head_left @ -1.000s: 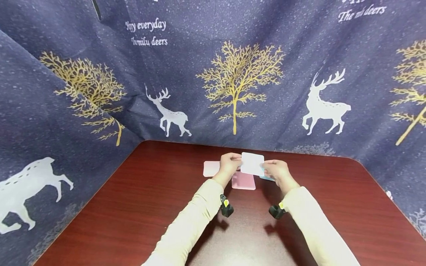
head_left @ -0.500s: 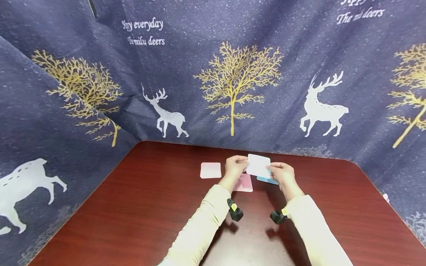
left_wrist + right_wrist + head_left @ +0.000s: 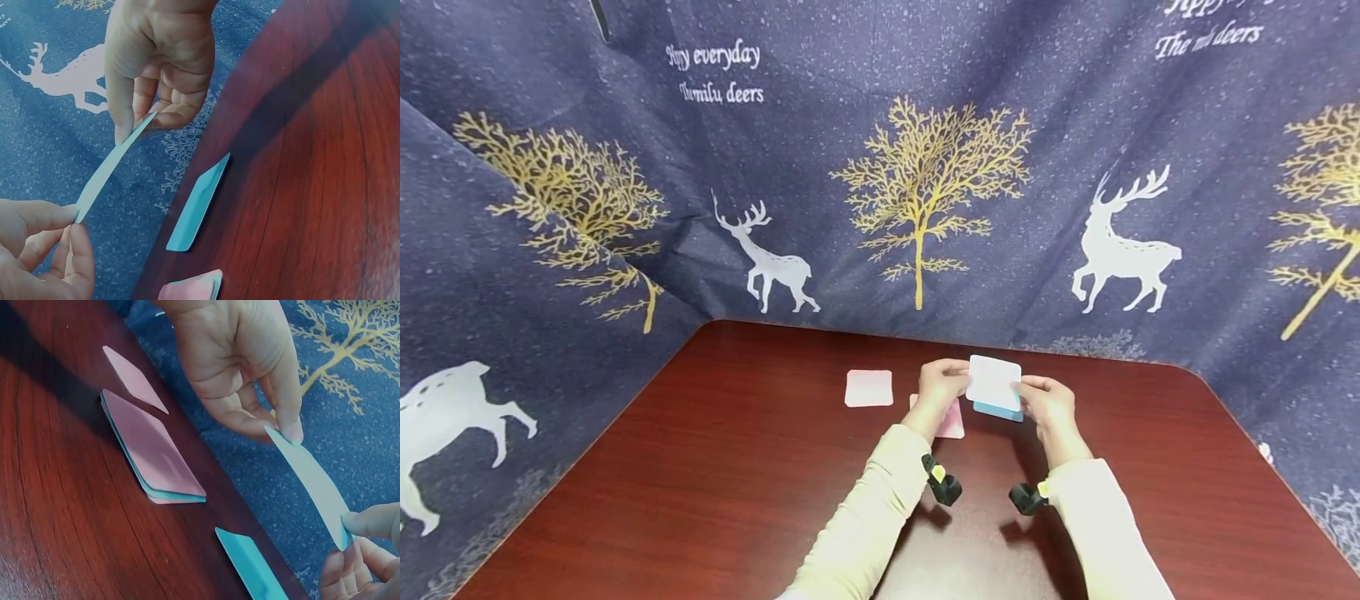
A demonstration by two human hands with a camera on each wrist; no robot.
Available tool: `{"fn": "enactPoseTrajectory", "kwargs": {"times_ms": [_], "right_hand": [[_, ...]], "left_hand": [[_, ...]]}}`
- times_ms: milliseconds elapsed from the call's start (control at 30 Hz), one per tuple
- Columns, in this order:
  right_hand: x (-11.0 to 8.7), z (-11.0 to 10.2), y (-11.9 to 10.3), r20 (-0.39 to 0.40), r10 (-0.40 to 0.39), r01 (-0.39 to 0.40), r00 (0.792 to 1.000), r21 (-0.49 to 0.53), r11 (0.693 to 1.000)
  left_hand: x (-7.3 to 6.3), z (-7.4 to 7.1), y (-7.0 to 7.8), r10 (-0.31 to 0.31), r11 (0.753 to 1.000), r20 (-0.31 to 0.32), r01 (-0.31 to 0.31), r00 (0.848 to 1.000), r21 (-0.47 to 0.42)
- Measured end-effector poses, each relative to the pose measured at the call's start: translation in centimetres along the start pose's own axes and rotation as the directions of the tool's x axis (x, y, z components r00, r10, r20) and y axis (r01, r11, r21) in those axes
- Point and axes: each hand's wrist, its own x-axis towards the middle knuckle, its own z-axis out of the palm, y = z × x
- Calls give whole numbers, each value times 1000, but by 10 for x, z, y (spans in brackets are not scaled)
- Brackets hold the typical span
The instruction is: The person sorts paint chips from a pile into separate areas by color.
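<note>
My left hand (image 3: 943, 385) and my right hand (image 3: 1051, 406) pinch opposite edges of a white square card (image 3: 994, 382) with rounded corners. They hold it raised above the table's far part. In the left wrist view, the card is seen nearly edge-on and bowed slightly. Below it on the table lies a blue card (image 3: 998, 412), partly covered by the raised one in the head view. A pink-topped stack of cards (image 3: 153, 447), with blue and pink edges beneath, sits left of the blue card. My left hand partly hides that stack in the head view.
A pale pink card (image 3: 868, 388) lies farther left on the dark red wooden table (image 3: 760, 467). Behind the table hangs a blue cloth (image 3: 820, 150) printed with deer and trees. Each wrist carries a black camera mount (image 3: 943, 485).
Both hands and the white card have shifted right and slightly lower in the head view. The table and cloth have drifted a little left there. Both hands keep their pinch.
</note>
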Motion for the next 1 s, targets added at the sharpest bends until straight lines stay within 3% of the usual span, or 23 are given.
{"fn": "enactPoseTrajectory", "kwargs": {"times_ms": [267,567,767,1000], "right_hand": [[9,-7,8,6,5,-5,1000,43,999],[18,-17,22,73,-11,6,997,62,998],[25,-25,33,118,11,-15,993,35,999],[34,-26,41,96,-4,4,995,-2,1000]], "left_hand": [[8,10,-9,-29,999,28,30,999,-31],[13,16,-21,-44,998,55,46,997,-31],[14,20,-36,-20,999,73,17,997,44],[16,23,-42,33,984,65,-44,997,170]]}}
